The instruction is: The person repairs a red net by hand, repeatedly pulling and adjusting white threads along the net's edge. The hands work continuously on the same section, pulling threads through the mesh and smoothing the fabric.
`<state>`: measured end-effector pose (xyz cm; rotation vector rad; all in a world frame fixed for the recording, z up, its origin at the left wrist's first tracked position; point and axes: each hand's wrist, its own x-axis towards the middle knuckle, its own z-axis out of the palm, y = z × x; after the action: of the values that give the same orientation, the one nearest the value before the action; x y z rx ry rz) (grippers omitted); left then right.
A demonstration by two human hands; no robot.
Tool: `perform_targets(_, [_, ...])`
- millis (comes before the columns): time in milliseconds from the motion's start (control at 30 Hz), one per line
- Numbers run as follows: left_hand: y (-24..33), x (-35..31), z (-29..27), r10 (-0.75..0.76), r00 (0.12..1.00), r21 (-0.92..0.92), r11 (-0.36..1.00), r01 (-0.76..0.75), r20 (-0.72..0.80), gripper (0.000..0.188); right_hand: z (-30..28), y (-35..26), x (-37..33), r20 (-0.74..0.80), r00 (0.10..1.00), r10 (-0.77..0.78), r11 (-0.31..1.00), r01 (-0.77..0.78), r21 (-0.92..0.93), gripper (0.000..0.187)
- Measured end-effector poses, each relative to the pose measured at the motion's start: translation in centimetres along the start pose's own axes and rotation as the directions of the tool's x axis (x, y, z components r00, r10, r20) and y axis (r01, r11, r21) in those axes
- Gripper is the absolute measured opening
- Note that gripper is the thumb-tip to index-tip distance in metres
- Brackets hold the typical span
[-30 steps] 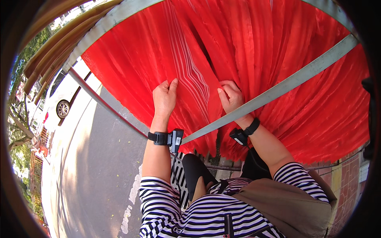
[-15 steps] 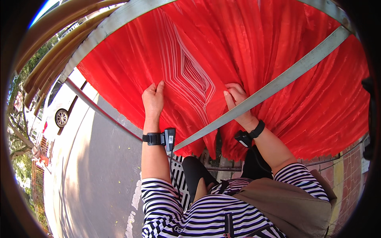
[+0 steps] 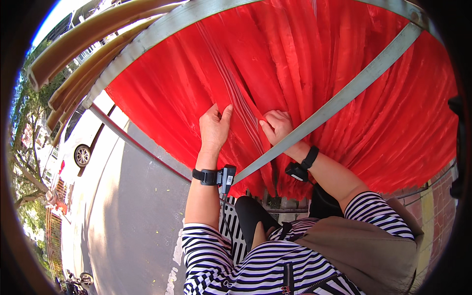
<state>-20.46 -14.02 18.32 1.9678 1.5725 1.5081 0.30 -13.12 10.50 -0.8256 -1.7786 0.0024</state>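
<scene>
A wide spread of thin red sheets [image 3: 162,93], pleated in many layers, hangs in front of me from a curved grey metal rim. Toward the middle, a narrow band of white-edged folds [image 3: 236,98] shows between my hands. My left hand [image 3: 215,129] is closed in a pinch on the red sheet just left of that band. On its right side, my right hand [image 3: 279,127] has its fingers curled and gathers the sheet near a fold. Both wrists wear black straps with small devices. What lies under the fingertips is partly hidden.
A flat grey metal bar [image 3: 339,101] slants across the red sheets, passing over my right forearm. Another thin rail [image 3: 137,142] runs at the left. Curved tan poles [image 3: 93,44] jut out at upper left. Beyond lie a road [image 3: 137,211] and a parked white car [image 3: 83,132].
My hands have come closer together, the left moving right and the right moving slightly left. The wide diamond-shaped gap of white-edged layers has narrowed to a thin band.
</scene>
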Motion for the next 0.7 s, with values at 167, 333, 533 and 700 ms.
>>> perform_targets(167, [2.4, 0.2, -0.1, 0.061, 0.998, -0.072, 0.996, -0.059, 0.02, 0.024, 0.8, -1.2, 1.1, 0.06, 0.998, -0.01, 0.999, 0.008, 0.037, 0.011])
perform_targets(333, [2.6, 0.6, 0.0, 0.124, 0.992, -0.061, 0.99, -0.124, 0.003, 0.027, 1.5, -2.8, 2.1, 0.136, 0.989, 0.058, 0.986, -0.079, 0.149, 0.048])
perform_targets(533, [1.6, 1.0, 0.1, 0.132, 0.989, 0.024, 0.991, -0.13, -0.068, 0.023, 3.1, -2.5, 4.3, -0.035, 0.985, 0.169, 0.971, -0.16, 0.18, 0.072])
perform_targets(700, [1.0, 1.5, -0.1, 0.139, 0.985, 0.028, 0.99, -0.137, -0.097, 0.021, 3.5, -2.5, 4.7, 0.098, 0.951, 0.293, 0.948, -0.303, 0.1, 0.074])
